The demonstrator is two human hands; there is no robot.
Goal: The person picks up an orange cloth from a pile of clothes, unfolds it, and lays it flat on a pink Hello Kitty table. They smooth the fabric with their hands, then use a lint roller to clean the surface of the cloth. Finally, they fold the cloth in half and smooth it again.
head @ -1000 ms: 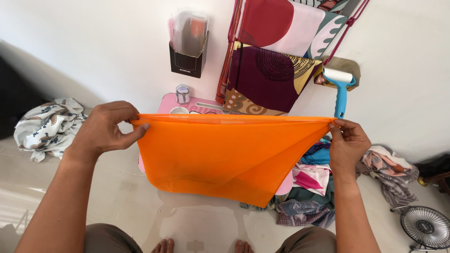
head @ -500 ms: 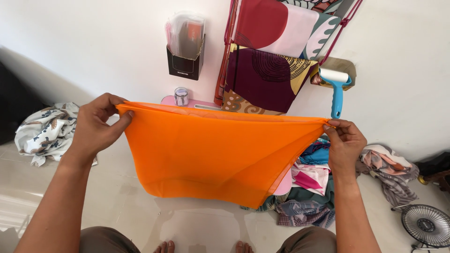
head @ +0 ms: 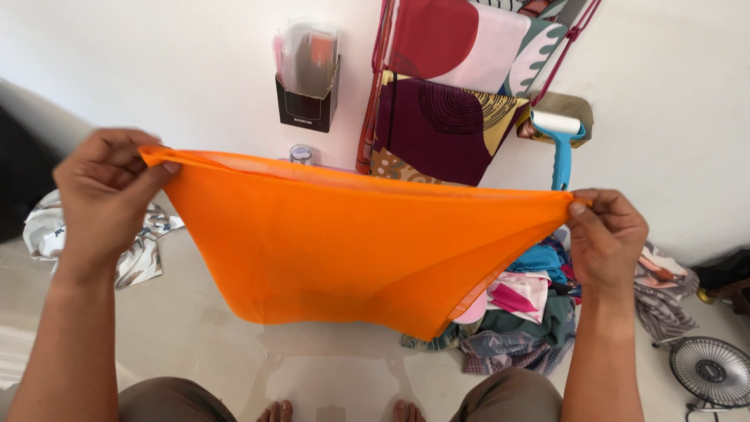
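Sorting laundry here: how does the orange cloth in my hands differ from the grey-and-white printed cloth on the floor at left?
The orange cloth is plain, while the printed cloth is patterned grey and white. The orange cloth is stretched out in the air between the left hand and right hand; the printed cloth lies crumpled on the floor, untouched. Both are thin fabric.

The left hand (head: 105,191) and right hand (head: 605,234) pinch the top corners of an orange cloth (head: 351,250), stretched taut above a clothes pile (head: 519,328) on the floor.

Both arms reach forward and apart, the left hand (head: 105,195) and right hand (head: 605,234) each pinched shut, knuckles up.
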